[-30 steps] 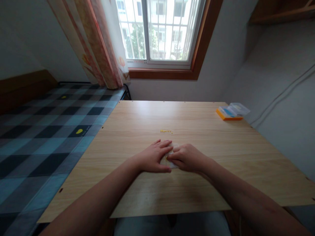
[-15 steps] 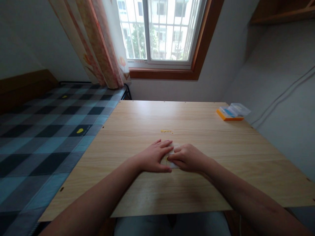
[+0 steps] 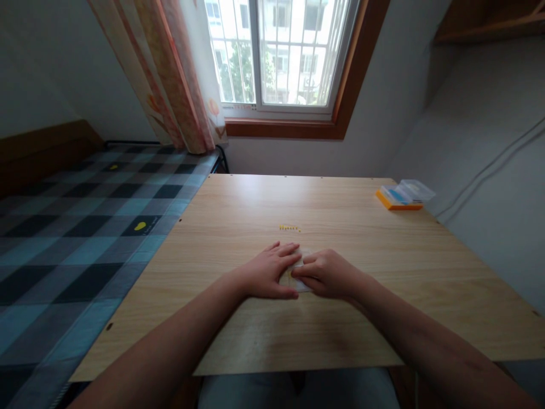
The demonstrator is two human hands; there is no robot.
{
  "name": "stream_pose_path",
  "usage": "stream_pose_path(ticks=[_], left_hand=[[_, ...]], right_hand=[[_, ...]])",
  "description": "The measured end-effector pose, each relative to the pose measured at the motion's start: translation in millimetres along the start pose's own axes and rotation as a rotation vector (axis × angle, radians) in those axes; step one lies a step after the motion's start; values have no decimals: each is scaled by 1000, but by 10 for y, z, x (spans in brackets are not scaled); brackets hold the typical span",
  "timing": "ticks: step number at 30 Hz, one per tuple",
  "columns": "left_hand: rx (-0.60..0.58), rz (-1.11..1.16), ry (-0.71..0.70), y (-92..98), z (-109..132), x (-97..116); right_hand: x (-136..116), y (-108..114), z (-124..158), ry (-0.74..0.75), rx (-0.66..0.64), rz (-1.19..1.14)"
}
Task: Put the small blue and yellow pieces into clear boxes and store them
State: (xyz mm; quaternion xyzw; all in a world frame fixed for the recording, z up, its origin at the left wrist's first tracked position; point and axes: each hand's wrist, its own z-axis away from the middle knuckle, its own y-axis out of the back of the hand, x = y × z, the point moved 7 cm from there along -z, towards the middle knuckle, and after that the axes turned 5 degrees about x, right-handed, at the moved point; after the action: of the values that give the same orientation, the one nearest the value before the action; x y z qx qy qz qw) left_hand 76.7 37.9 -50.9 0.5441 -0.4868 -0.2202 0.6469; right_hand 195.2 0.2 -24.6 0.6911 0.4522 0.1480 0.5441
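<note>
My left hand (image 3: 267, 272) lies flat with its fingers stretched out, over the left part of a small pale, thin piece (image 3: 304, 287) on the wooden table. My right hand (image 3: 331, 274) is closed, its fingers curled and the fingertips pressed down on the same piece. A small yellow spot (image 3: 290, 274) shows by the right fingertips; what it is, and what those fingers pinch, is too small to tell. Beyond the hands lies a short row of several tiny yellow pieces (image 3: 289, 228).
An orange-based box (image 3: 387, 203) with a raised clear lid stands at the table's far right. To the left of the table (image 3: 221, 210) is a bed with a checked cover (image 3: 80, 238). A window and curtain (image 3: 183, 85) are at the back.
Both hands hold almost the same pose and place. The whole view has shifted very slightly; the yellow row and the box have not moved on the table.
</note>
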Motion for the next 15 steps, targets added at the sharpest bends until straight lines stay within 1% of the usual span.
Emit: stream_pose_path(ticks=[3, 6, 10, 13, 15], left_hand=[[0, 3, 5, 6, 1, 9], [4, 18, 12, 15, 0, 16], [6, 16, 18, 22, 13, 8], [0, 4, 27, 27, 30, 0], [-12, -5, 31, 31, 39, 6]], right_hand=[[0, 38, 7, 17, 56, -37], [67, 134, 18, -12, 196, -45], [281, 327, 82, -126, 436, 50], [474, 437, 156, -210, 570, 79], [622, 467, 214, -283, 650, 66]])
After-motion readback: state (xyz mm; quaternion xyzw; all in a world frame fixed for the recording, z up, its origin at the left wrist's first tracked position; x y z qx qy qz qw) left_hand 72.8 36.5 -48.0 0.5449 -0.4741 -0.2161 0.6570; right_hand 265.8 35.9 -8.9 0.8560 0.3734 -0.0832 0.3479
